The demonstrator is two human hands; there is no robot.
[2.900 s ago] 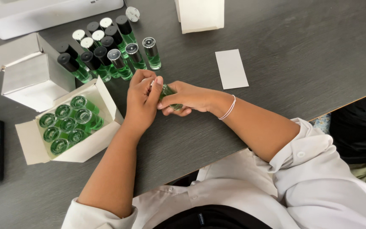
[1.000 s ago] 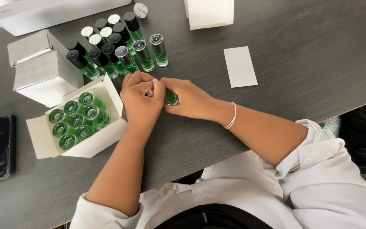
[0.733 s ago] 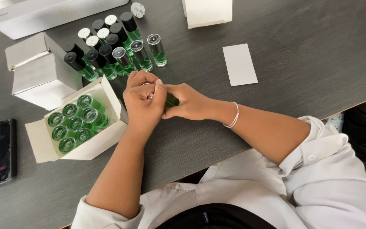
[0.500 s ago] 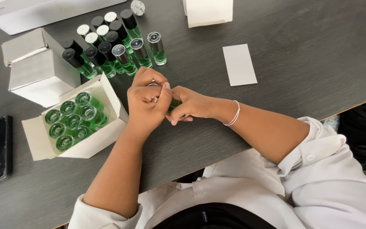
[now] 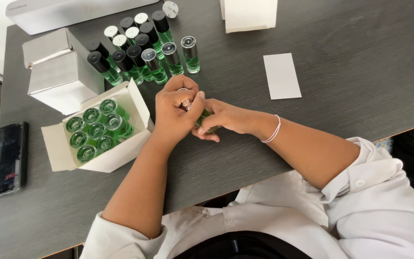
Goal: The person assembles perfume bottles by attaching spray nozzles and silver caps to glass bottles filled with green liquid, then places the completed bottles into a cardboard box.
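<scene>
- Head view looks down on a dark counter (image 5: pixel 341 57) where both hands meet near the middle.
- Right hand (image 5: pixel 226 117) is wrapped around a small green vial (image 5: pixel 206 116), lying on its side just above the counter; only a sliver of green shows between the fingers.
- Left hand (image 5: pixel 176 112) is curled over the vial's left end, fingertips pinching a small silvery cap (image 5: pixel 186 103) at its mouth. Whether the cap is seated or loose, I can't tell.
- So the vial sits between the two hands, body in the right, neck under the left.
- Just left of the left hand stands an open white box (image 5: pixel 58 148) holding green vials (image 5: pixel 97 129) upright, without caps.
- Behind the hands, a cluster of capped vials (image 5: pixel 140 48) stands in rows, some with black caps, some white, some clear.
- Two closed white boxes (image 5: pixel 58 76) sit at the far left of that cluster.
- A white card (image 5: pixel 281 76) lies flat to the right, well apart from the hands.
- A phone (image 5: pixel 5 158) lies near the counter's left edge.
</scene>
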